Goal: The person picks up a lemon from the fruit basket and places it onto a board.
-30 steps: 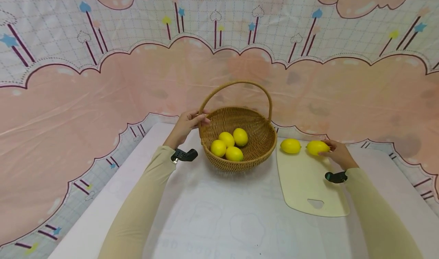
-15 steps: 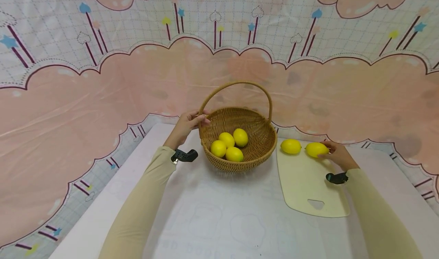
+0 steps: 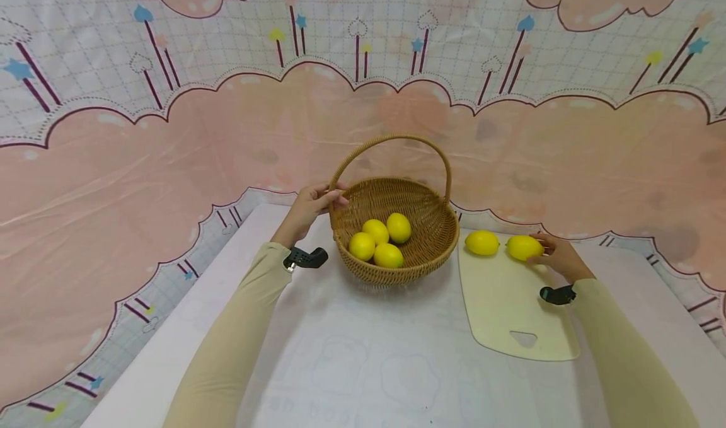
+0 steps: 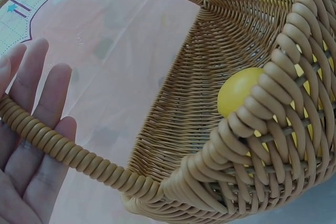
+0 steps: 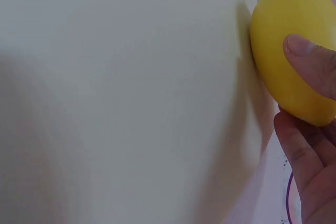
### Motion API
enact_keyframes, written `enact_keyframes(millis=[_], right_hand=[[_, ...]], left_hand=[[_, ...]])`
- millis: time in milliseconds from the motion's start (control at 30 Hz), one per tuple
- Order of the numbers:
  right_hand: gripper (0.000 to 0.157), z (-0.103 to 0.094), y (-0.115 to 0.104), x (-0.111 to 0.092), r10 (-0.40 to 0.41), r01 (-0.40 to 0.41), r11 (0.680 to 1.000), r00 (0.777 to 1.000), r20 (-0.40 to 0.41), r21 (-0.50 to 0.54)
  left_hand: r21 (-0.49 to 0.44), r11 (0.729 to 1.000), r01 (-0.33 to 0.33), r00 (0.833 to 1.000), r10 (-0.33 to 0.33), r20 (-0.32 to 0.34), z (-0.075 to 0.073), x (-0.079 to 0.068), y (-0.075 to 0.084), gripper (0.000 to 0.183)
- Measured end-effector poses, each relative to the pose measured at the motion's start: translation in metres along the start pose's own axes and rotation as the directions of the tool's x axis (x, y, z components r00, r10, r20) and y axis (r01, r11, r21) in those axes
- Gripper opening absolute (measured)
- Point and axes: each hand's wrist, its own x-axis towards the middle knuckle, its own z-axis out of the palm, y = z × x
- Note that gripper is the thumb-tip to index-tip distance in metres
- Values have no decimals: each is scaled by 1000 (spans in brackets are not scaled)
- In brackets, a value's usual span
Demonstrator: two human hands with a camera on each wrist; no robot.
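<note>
My left hand (image 3: pixel 306 212) holds the wicker basket (image 3: pixel 432 226) at the left base of its arched handle (image 3: pixel 397 137), with the thumb in front and the fingers behind. In the left wrist view those fingers (image 4: pixel 32 80) reach past the wrapped handle. Several yellow lemons (image 3: pixel 399 227) sit in the basket's left half. My right hand (image 3: pixel 558 255) grips another lemon (image 3: pixel 522 248) over the far right of a cream cutting board (image 3: pixel 505 302). Its thumb (image 5: pixel 310 61) presses the lemon's side in the right wrist view, with fingers round its end.
A second lemon (image 3: pixel 482 242) lies on the board's far left, between the held one and the basket. A pale cloth-covered table (image 3: pixel 363 352) spreads in front. A printed pink backdrop (image 3: pixel 255 132) rises close behind the basket.
The lemon in my right hand has shifted slightly left and toward me, its tip tilting a little. My left hand and the basket stay where they were.
</note>
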Motion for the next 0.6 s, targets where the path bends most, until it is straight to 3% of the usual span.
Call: enact_keyframes(millis=[267,600], right_hand=[[73,2,4,3,-35,35,999,999,-1,-14],[74,4,6,6,-18,18,1000,1000,-17,-7]], left_hand=[[6,1000,8,1000,-8,-4,1,0,-1,32],[16,1000,18,1000,-18,-13,1,0,0,32]])
